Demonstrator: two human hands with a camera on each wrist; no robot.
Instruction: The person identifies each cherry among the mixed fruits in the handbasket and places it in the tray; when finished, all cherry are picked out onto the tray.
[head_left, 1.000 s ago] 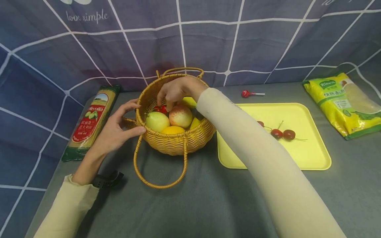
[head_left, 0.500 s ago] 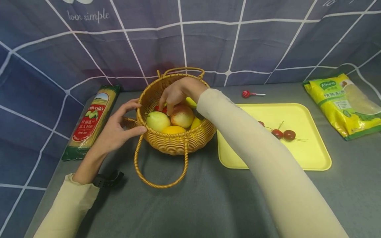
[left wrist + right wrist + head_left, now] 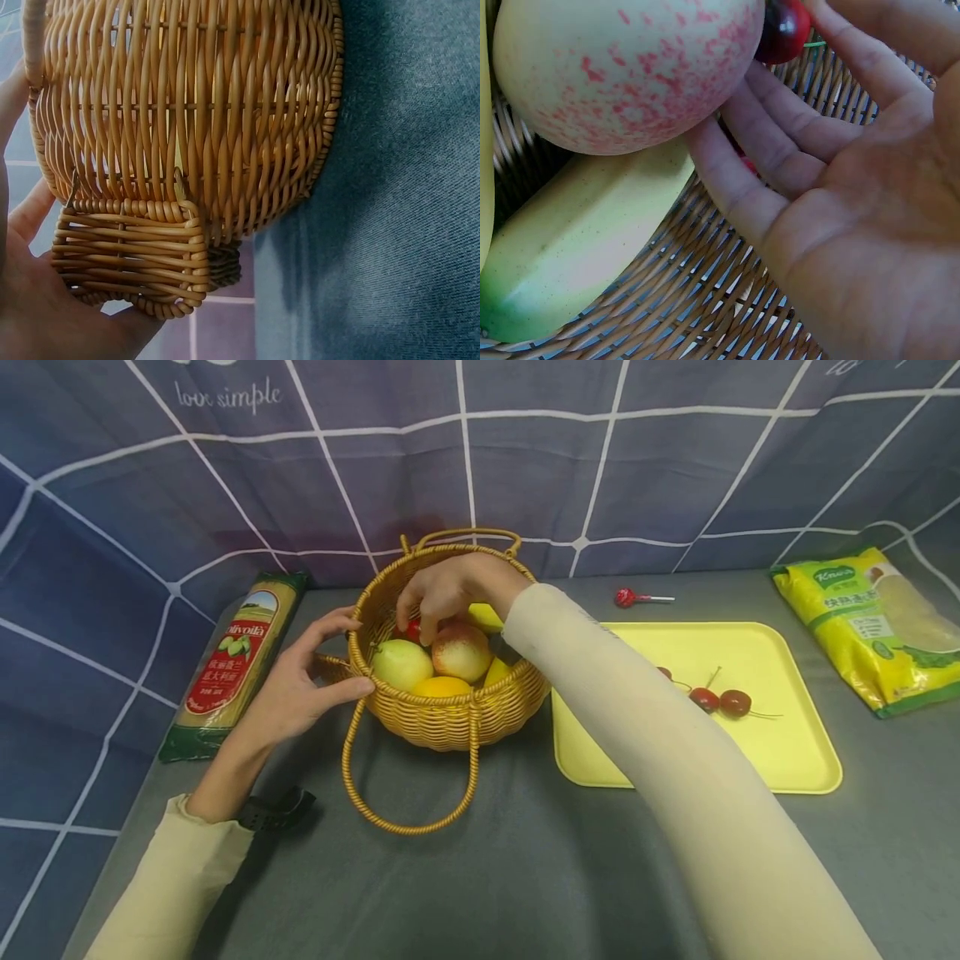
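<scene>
A round wicker basket [image 3: 427,727] stands near the back, holding a green pear [image 3: 403,663], a red-speckled peach [image 3: 461,652], a yellow-orange fruit [image 3: 442,687] and bananas [image 3: 486,617]. At its left side my left hand [image 3: 303,685] holds the rim with thumb and fingers spread about a small woven side tab [image 3: 131,251]. Inside, my right hand [image 3: 453,589] reaches down behind the peach with curled fingers. A dark-red cherry [image 3: 786,31] lies at the thumb and fingertips, pinched there; in the head view red cherries [image 3: 411,628] show partly under the fingers.
Right of the basket, a yellow tray [image 3: 795,727] bears several stemmed cherries [image 3: 735,702], partly covered by my right sleeve. A red lollipop [image 3: 626,598] lies behind it. A spaghetti pack [image 3: 236,660] is at far left, a yellow Knorr bag [image 3: 873,627] at far right.
My right hand stays inside the basket, its fingers shifting slightly among the red cherries behind the pear and peach. The left hand keeps its place at the rim. The head view shifts slightly.
</scene>
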